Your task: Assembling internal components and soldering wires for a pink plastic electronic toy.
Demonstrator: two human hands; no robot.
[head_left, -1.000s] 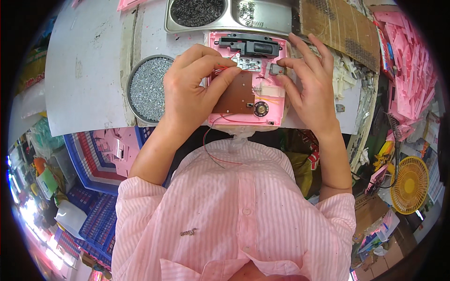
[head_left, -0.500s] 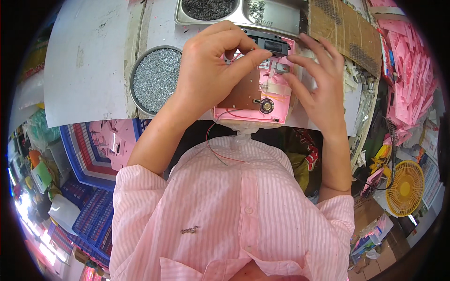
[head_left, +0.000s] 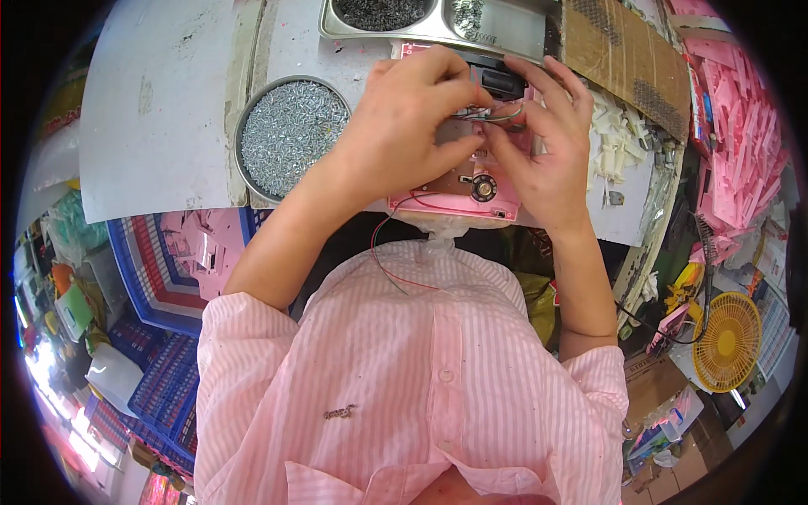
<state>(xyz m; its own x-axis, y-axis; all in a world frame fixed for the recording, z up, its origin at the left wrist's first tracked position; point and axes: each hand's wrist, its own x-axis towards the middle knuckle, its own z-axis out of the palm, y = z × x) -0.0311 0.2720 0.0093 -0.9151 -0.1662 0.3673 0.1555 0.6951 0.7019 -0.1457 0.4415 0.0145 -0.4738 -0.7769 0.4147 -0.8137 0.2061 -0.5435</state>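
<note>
A pink plastic housing (head_left: 497,207) lies on the bench in front of me, with a brown board (head_left: 443,183), a round black dial-like part (head_left: 484,188) and a black block (head_left: 502,83) in it. My left hand (head_left: 412,122) is over its left side, fingers closed on thin wires (head_left: 481,114). From the right, my right hand (head_left: 551,143) meets it, thumb and forefinger pinching at the same wires. Both hands hide much of the housing's middle. A loose red and dark wire (head_left: 376,252) hangs from the near edge over my shirt.
A round metal bowl of small silvery pieces (head_left: 290,139) stands left of the housing. Behind is a steel tray (head_left: 522,29) with dark small parts. Cardboard (head_left: 627,63) and white plastic pieces (head_left: 621,139) lie to the right. A blue basket (head_left: 139,290) sits at lower left.
My right hand has moved left to meet my left hand, and the fingers of both have closed in on the wires. The small grey metal part is now covered.
</note>
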